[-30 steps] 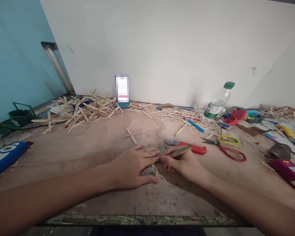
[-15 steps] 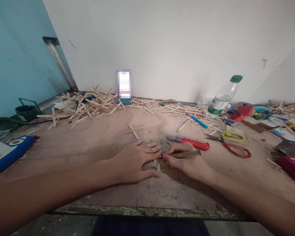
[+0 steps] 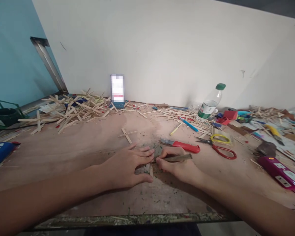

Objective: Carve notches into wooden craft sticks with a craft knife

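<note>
The left hand (image 3: 129,166) lies palm down on the desk (image 3: 71,142), fingers spread; the right hand (image 3: 180,169) is clamped on a brown tool (image 3: 183,158), held like a pen, its butt pointing right and its working end near the left fingertips; between the two hands, which are just beside each other, a thin stick (image 3: 151,169) lies on the desk; whether the tool touches it cannot be told.

Just beyond the right hand lies a red knife (image 3: 186,146), blade out and pointing left; right of it are scissors (image 3: 211,143) with one yellow and one red handle; beyond the left hand sits a small cross (image 3: 126,135) of two sticks; farther back are a blue pen (image 3: 188,124), a tilted bottle (image 3: 208,106) with a green cap, a bright, blurred phone (image 3: 117,88) standing upright, and, to its left, a heap (image 3: 76,111) of crossed sticks; a pale wall (image 3: 152,42) rises behind.
</note>
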A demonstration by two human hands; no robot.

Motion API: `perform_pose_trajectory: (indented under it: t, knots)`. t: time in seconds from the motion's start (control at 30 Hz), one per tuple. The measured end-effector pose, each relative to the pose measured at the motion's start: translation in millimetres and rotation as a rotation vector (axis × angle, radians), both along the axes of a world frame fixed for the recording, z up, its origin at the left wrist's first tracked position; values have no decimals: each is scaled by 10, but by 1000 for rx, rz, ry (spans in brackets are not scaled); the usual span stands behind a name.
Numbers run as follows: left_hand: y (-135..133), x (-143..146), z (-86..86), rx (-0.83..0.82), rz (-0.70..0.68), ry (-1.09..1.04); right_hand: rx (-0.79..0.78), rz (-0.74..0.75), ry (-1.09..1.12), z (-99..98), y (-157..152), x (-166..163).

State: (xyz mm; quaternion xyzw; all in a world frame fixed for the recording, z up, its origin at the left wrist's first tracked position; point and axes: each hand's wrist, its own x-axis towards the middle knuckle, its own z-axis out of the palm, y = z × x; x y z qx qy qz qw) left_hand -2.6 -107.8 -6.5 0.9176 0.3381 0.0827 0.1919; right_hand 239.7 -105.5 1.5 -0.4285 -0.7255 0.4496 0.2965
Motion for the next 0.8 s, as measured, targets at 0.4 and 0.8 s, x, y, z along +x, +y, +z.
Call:
perform_pose_trajectory:
  t: [0.4,0.8]
  knots:
    - [5,-71,-62,561,-198,13,120,67,-37,68,-44,-15]
    - [0,-162,116,732,-271,197,113,7,-117,95,-42,-101]
